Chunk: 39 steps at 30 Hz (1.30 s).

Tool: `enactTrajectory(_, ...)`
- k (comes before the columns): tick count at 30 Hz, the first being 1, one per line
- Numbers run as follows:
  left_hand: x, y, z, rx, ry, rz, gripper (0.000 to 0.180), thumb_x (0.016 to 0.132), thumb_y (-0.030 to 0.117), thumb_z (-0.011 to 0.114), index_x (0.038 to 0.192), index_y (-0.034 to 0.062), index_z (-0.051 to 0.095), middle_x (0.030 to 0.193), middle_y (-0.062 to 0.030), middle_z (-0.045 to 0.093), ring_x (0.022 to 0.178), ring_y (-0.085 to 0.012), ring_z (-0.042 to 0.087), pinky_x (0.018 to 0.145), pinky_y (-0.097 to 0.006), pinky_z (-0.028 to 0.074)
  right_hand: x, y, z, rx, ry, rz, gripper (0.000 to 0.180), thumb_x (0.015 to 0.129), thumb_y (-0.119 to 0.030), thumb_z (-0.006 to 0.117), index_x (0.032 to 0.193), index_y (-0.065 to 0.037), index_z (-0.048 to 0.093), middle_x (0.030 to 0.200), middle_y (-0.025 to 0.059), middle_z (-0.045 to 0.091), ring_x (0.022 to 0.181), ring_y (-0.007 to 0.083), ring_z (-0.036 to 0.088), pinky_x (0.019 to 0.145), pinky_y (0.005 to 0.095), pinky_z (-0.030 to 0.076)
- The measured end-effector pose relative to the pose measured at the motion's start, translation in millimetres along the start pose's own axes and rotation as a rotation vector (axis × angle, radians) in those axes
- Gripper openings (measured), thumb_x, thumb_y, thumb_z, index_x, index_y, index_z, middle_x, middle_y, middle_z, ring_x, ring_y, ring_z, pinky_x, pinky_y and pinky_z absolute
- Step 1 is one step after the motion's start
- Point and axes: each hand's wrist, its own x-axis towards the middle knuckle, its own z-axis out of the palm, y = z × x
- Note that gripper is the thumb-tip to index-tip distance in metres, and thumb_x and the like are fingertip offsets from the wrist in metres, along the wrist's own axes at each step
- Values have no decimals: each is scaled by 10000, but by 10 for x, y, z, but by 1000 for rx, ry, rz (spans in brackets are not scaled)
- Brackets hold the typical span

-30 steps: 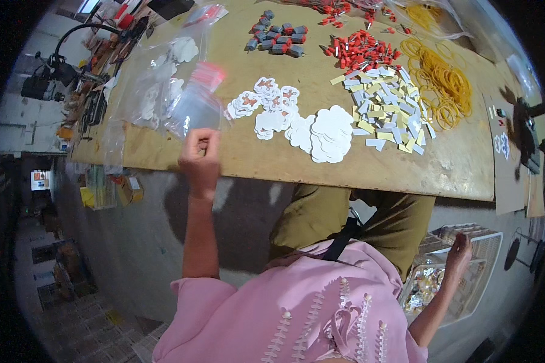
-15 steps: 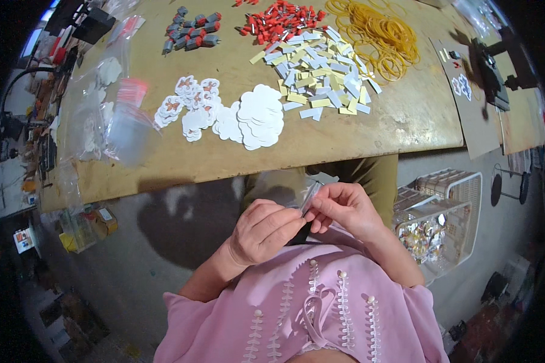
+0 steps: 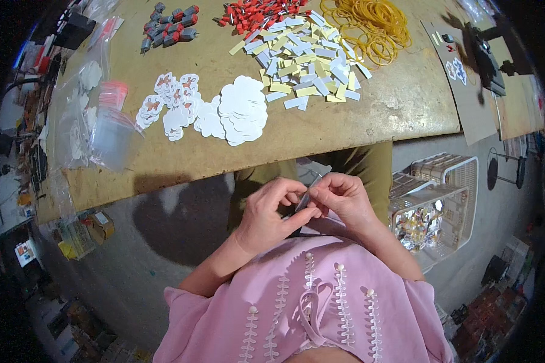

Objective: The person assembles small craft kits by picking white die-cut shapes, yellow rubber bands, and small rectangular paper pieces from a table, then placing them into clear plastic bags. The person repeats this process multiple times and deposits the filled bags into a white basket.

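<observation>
Above my lap, just off the table's near edge, both hands meet at a small clear plastic bag (image 3: 314,179). My right hand (image 3: 347,204) pinches the bag's edge between thumb and fingers. Curled around its other side, my left hand (image 3: 265,213) has its fingers bent and its thumb pointing toward the right hand. Part of the bag is hidden behind the fingers, and I cannot make out anything inside it. On the table beyond lie white cloud-shaped cards (image 3: 243,112) and small printed cutouts (image 3: 171,103). A stack of clear bags with red tops (image 3: 112,136) lies at the left.
Yellow and pale strips (image 3: 312,60) lie in a heap mid-table. Behind are red pieces (image 3: 260,15), grey-and-red pieces (image 3: 169,27) and yellow rubber bands (image 3: 375,30). Right of my legs stands a white plastic basket (image 3: 466,209) with shiny packets. A phone-like device on a stand (image 3: 487,66) is at far right.
The left hand's fingers have shifted on the bag, lifting and bending, with the thumb now stretched to the right. The right hand still pinches the bag. The whole view has shifted slightly.
</observation>
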Motion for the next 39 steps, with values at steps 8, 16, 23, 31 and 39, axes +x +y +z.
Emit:
enactTrajectory(8,32,-155,94,46,40,-76,89,903,40,783,899,-1,704,768,-90,720,659,-139,710,608,-297,559,6,112,85,-256,119,-140,179,1036,-112,712,892,-14,671,781,10,702,656,56,640,572,226,527)
enactTrajectory(16,92,-172,107,272,120,43,91,870,3,734,932,51,687,740,-98,662,606,-240,670,553,-374,526,13,25,117,-49,101,14,203,1009,-79,650,811,-51,616,723,3,678,570,75,635,505,242,493)
enactTrajectory(23,57,-176,-51,417,-119,333,97,862,108,784,910,75,707,813,-81,656,735,-296,664,647,-410,542,4,-40,3,56,114,77,158,1003,-152,679,879,-55,675,744,72,708,573,138,653,530,257,490)
enactTrajectory(31,57,147,-420,445,-344,351,101,848,112,812,905,75,736,851,-69,684,768,-274,680,671,-401,555,-228,-476,127,-1315,-206,-735,247,837,-85,776,1068,-49,697,1040,87,691,941,309,696,773,393,598)
enactTrajectory(39,699,250,-875,718,201,335,456,851,74,820,1289,48,698,1262,-149,710,1173,-359,641,1012,-468,495,-240,-350,26,-1303,-161,-730,237,786,-53,708,1023,-57,707,1028,90,680,974,310,669,810,397,585)
